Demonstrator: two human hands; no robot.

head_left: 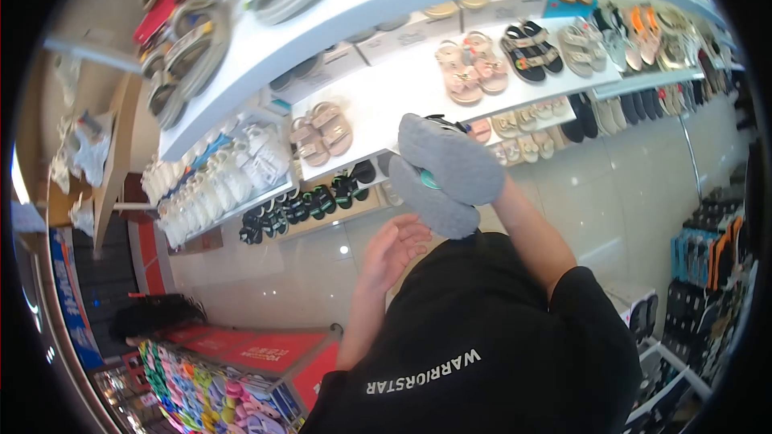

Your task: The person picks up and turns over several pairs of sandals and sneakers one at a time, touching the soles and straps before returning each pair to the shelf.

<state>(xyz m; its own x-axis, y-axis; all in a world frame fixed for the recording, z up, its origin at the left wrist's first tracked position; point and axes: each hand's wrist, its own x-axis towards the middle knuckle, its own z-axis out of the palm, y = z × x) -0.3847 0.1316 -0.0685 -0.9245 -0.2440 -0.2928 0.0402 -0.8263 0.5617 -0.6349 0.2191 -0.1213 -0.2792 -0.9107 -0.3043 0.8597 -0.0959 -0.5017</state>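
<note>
A pair of sandals (454,159) with grey soles is held up in front of my body, soles toward me. My right hand (502,198) grips them from the right; its fingers are hidden behind the soles. A dark strap and a bit of green show at the edges of the pair. My left hand (394,251) is open, palm up and fingers slightly curled, right by the heel end of the lower sole. Just beyond the sandals is a white display shelf (394,96) with pink flower sandals (472,68) and beige sandals (322,133).
Black strappy sandals (531,50) stand farther along the shelf. White shoes (229,173) line a lower rack at left. An upper shelf (362,8) juts out above. Colourful clogs (209,394) fill a red-sided stand (273,345) at lower left. More racks (712,273) rise at right.
</note>
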